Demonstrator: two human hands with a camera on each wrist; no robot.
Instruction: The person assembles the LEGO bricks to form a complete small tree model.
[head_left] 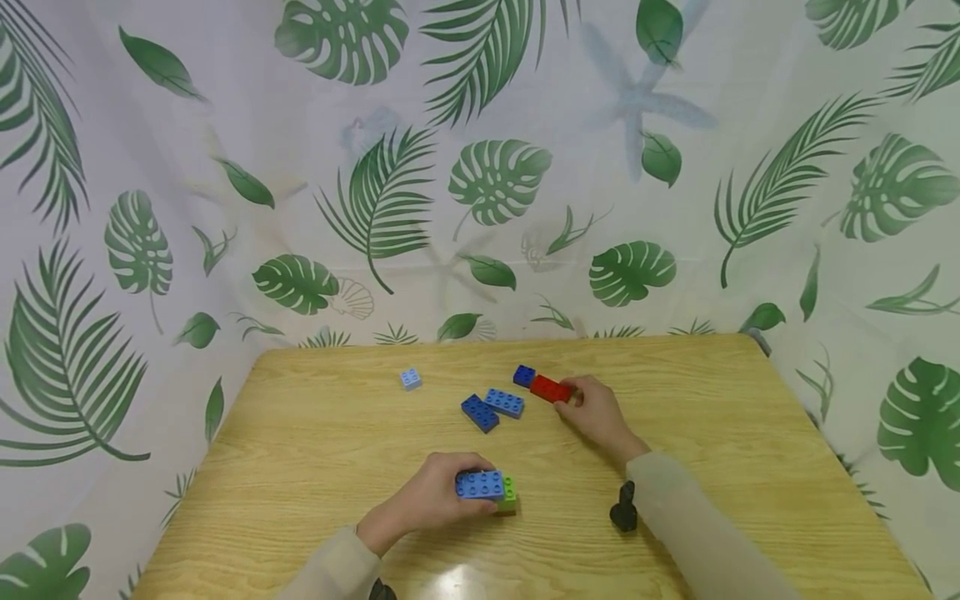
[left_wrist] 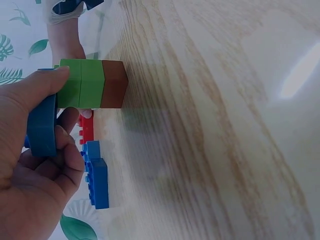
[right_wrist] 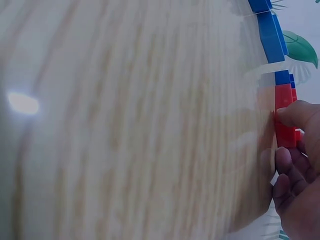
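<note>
Red brick is pinched by the right hand; lift it straight while the left hand grips the near blue-green stack steady

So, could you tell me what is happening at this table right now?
A person is handling toy building bricks on a wooden table. The left hand grips a small stack: a blue brick over green and brown pieces. The right hand pinches a red brick lying beside a dark blue one. Three more blue bricks lie loose nearby.
</note>
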